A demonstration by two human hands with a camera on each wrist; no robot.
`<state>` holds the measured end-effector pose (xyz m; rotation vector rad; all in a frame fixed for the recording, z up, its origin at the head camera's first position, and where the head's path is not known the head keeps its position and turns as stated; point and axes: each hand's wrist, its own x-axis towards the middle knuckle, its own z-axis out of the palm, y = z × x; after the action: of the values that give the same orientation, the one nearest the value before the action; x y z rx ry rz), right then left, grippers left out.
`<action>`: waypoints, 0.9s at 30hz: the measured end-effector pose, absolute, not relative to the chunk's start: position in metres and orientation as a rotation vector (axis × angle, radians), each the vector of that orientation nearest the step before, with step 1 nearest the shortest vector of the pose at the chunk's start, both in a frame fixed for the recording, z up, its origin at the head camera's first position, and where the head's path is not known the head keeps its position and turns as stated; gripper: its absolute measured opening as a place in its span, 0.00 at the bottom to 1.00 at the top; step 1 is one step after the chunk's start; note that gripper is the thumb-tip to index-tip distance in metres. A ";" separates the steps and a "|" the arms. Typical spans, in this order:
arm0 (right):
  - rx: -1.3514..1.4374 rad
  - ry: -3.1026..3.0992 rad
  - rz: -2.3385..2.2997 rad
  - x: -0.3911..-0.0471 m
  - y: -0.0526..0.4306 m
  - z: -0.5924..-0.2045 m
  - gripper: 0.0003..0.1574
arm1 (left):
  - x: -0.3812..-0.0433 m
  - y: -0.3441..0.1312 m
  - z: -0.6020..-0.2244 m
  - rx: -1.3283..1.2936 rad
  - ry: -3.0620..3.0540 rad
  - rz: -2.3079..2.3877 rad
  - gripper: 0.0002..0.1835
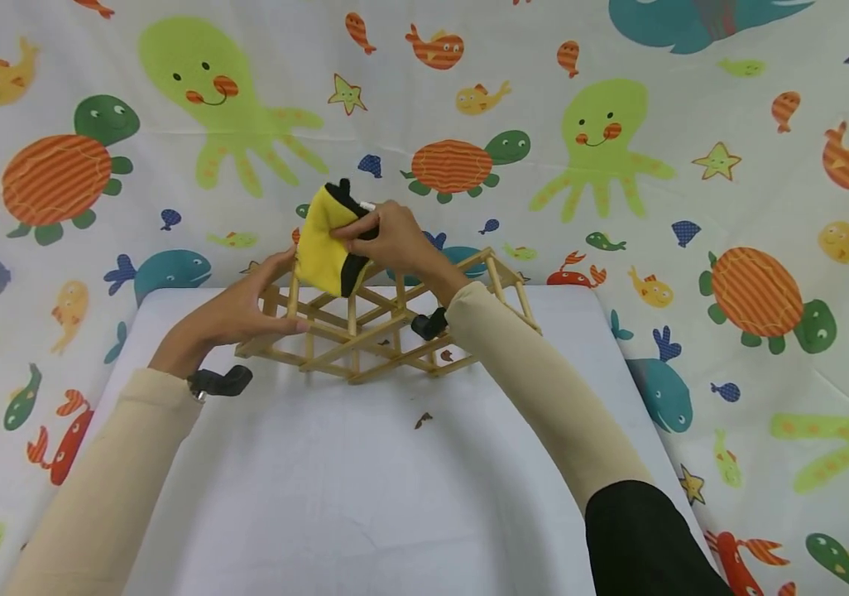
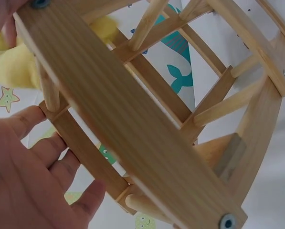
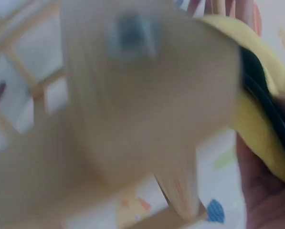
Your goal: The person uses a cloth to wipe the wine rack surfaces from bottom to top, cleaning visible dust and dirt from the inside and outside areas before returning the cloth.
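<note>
In the head view, a light wooden slatted rack (image 1: 386, 329) stands at the back of the table. My left hand (image 1: 234, 310) holds its left end, thumb in front and fingers at the far side; the left wrist view has those fingers (image 2: 61, 164) against a slat. My right hand (image 1: 395, 240) pinches a yellow cloth (image 1: 320, 247) with black edging, held at the rack's upper left corner. Close up in the right wrist view, the cloth (image 3: 261, 133) bunches in the hand beside a blurred wooden slat (image 3: 152, 90) with a bolt head.
A white-covered table (image 1: 335, 488) lies beneath the rack. Small brown scraps (image 1: 423, 420) rest on it in front of the rack. Behind hangs a white curtain (image 1: 395, 108) printed with sea animals. Each wrist wears a black strap mount (image 1: 222, 382).
</note>
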<state>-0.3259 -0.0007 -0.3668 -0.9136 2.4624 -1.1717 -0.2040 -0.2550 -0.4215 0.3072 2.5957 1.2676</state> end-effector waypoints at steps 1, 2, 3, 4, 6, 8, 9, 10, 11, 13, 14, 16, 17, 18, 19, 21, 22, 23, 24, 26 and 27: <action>-0.960 2.431 -1.119 -0.325 -0.003 -0.370 0.12 | -0.203 -0.255 -0.422 0.306 2.595 1.269 0.64; -1.010 2.399 -1.051 -0.323 -0.006 -0.373 0.13 | -0.202 -0.256 -0.422 0.308 2.595 1.275 0.64; -1.050 2.349 -0.981 -0.322 -0.009 -0.377 0.14 | -0.201 -0.256 -0.422 0.302 2.597 1.276 0.64; -1.082 2.304 -0.907 -0.320 -0.012 -0.382 0.15 | -0.201 -0.257 -0.423 0.300 2.595 1.286 0.64; -1.144 2.234 -0.749 -0.318 -0.018 -0.389 0.18 | -0.201 -0.257 -0.423 0.299 2.596 1.293 0.64; -1.172 2.186 -0.610 -0.315 -0.023 -0.394 0.21 | -0.201 -0.256 -0.423 0.289 2.593 1.302 0.63; -1.163 2.168 -0.559 -0.313 -0.025 -0.396 0.21 | -0.200 -0.257 -0.423 0.279 2.594 1.298 0.63; -1.165 2.160 -0.518 -0.312 -0.027 -0.397 0.22 | -0.200 -0.256 -0.424 0.274 2.592 1.297 0.63; -1.153 2.151 -0.487 -0.311 -0.030 -0.398 0.22 | -0.200 -0.256 -0.424 0.268 2.592 1.291 0.63; -1.129 2.149 -0.441 -0.310 -0.033 -0.400 0.23 | -0.199 -0.257 -0.425 0.252 2.591 1.283 0.63; -1.118 2.156 -0.427 -0.309 -0.034 -0.401 0.22 | -0.199 -0.257 -0.425 0.250 2.593 1.278 0.63; -1.127 2.181 -0.408 -0.308 -0.035 -0.403 0.22 | -0.198 -0.257 -0.425 0.253 2.595 1.277 0.64; -1.119 2.204 -0.417 -0.308 -0.034 -0.404 0.22 | -0.198 -0.257 -0.426 0.260 2.597 1.281 0.64; -1.112 2.235 -0.441 -0.308 -0.033 -0.404 0.21 | -0.199 -0.256 -0.426 0.271 2.594 1.290 0.64; -1.099 2.274 -0.484 -0.308 -0.032 -0.403 0.20 | -0.199 -0.256 -0.426 0.285 2.591 1.300 0.64; -1.062 2.370 -0.616 -0.307 -0.026 -0.400 0.18 | -0.200 -0.255 -0.425 0.300 2.583 1.310 0.64; -1.043 2.436 -0.709 -0.308 -0.023 -0.397 0.17 | -0.201 -0.255 -0.425 0.308 2.582 1.313 0.64; -1.018 2.505 -0.820 -0.309 -0.019 -0.394 0.15 | -0.202 -0.255 -0.424 0.310 2.582 1.311 0.64; -1.005 2.566 -0.930 -0.309 -0.015 -0.390 0.14 | -0.202 -0.254 -0.423 0.306 2.580 1.308 0.64; -0.962 2.666 -1.130 -0.311 -0.008 -0.379 0.14 | -0.202 -0.254 -0.422 0.286 2.580 1.296 0.65; -0.950 2.701 -1.213 -0.311 -0.005 -0.374 0.14 | -0.202 -0.254 -0.421 0.276 2.586 1.285 0.65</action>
<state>-0.3110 -0.0050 -0.3744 -0.9497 2.7015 -1.2125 -0.2017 -0.2540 -0.4210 0.2759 2.5859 1.2854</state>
